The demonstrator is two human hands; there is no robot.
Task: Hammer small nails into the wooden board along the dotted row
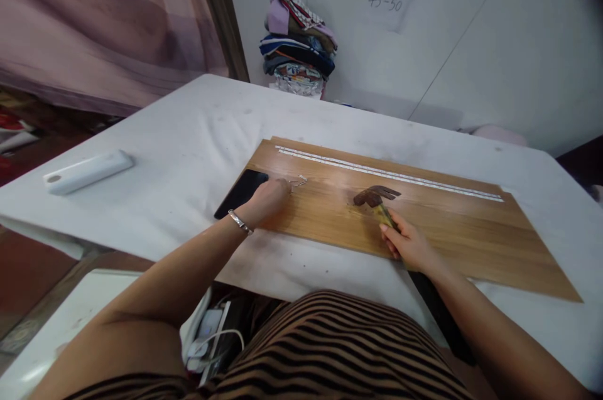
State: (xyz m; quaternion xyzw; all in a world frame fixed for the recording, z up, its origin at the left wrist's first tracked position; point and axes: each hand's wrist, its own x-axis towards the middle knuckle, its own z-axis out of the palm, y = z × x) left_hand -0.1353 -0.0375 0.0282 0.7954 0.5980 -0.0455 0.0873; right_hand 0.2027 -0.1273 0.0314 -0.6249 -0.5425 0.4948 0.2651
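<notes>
My right hand is wrapped round the handle of a claw hammer. The rusty head rests on or just above a wooden board, claw pointing right, while the dark end of the handle runs back under my forearm. On the board's left part, my left hand is closed with its fingertips down beside several thin metal pieces that look like nails. What those fingers hold, if anything, is hidden. A black phone lies partly beside my left wrist, at the board's left end.
Two white marked strips lie along the board's far edge. A white oblong object sits on the white-covered table to the left. Folded cloths are stacked by the wall. Cables and a power strip are below the front edge.
</notes>
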